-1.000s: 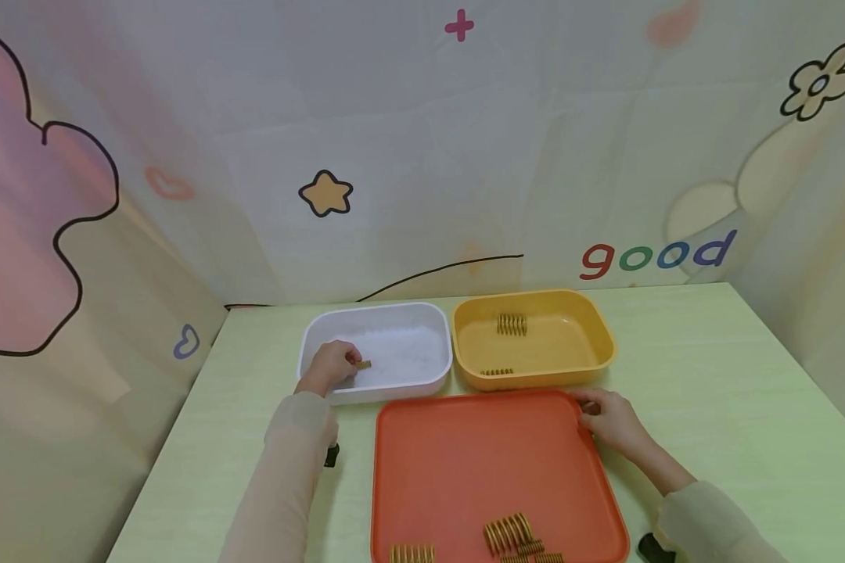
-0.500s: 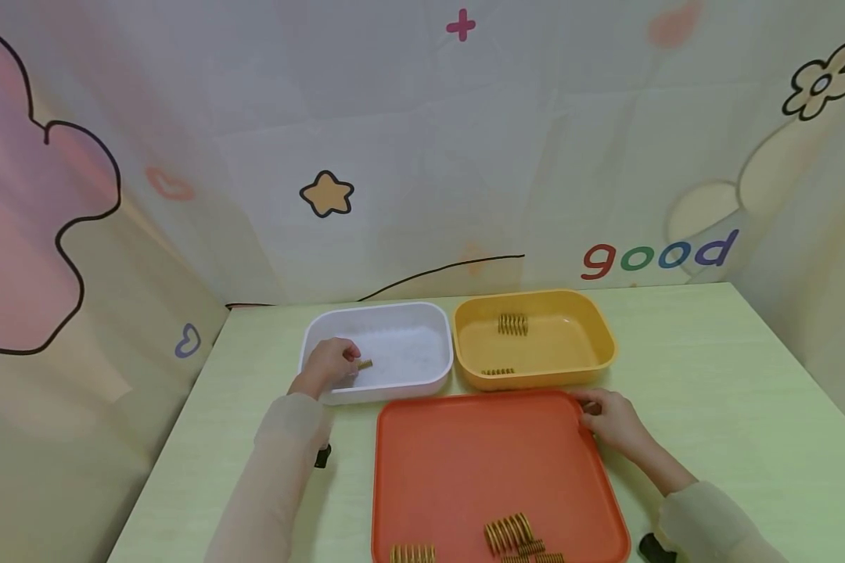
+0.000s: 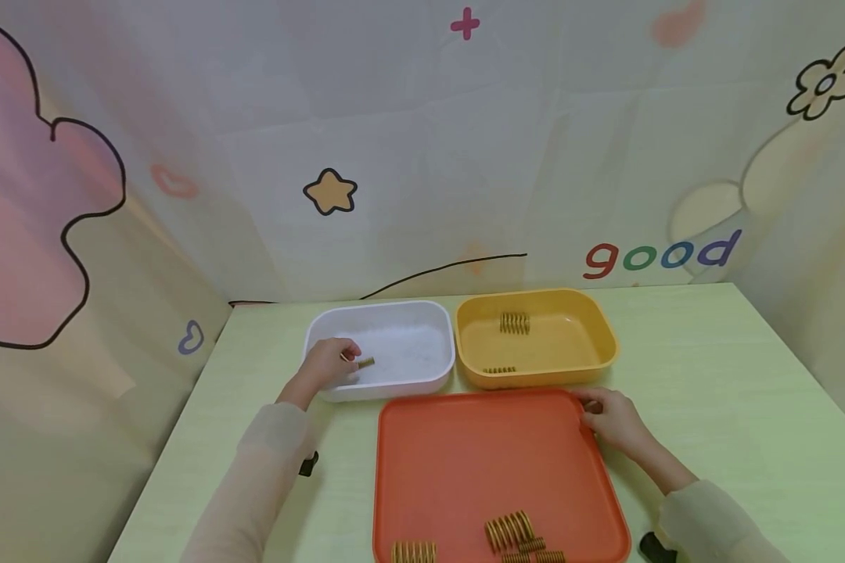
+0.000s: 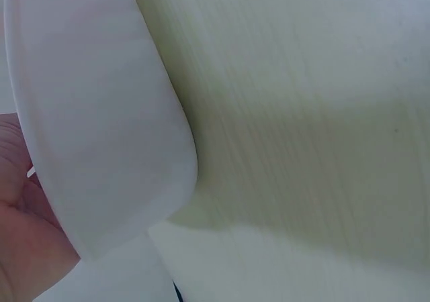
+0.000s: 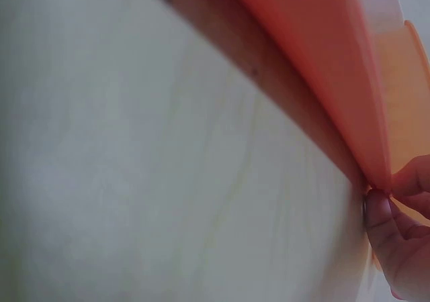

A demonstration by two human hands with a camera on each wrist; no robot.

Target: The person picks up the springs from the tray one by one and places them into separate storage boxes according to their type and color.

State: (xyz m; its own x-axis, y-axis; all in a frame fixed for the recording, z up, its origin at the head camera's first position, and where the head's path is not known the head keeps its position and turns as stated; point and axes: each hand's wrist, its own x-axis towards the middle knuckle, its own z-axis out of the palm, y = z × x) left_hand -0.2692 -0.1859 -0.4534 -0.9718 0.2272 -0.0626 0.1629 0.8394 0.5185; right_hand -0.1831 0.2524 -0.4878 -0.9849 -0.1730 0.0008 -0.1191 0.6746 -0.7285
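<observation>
Inside the white bin (image 3: 422, 332), my left hand (image 3: 329, 362) pinches one end of a small brass spring (image 3: 366, 362), whose other end sticks out to the right of the fingertips. The left wrist view shows the bin's outer wall (image 4: 107, 127) and part of the hand (image 4: 33, 241) behind it. My right hand (image 3: 614, 418) grips the far right corner of the orange-red tray (image 3: 479, 461). In the right wrist view, thumb and fingers pinch the tray's rim (image 5: 349, 94). At the tray's near end lie a large spring (image 3: 414, 552), another large spring (image 3: 509, 532) and several small ones (image 3: 532, 545).
A yellow bin (image 3: 549, 356) stands right beside the white one, behind the tray. In it are a large spring (image 3: 515, 323) and a small spring (image 3: 500, 370), partly hidden by the front wall. A printed curtain (image 3: 422, 156) hangs behind the pale green table (image 3: 718, 375).
My left forearm has swung left and the left hand has turned slightly, with the small spring tilting up at its free end. The right hand stays on the tray corner.
</observation>
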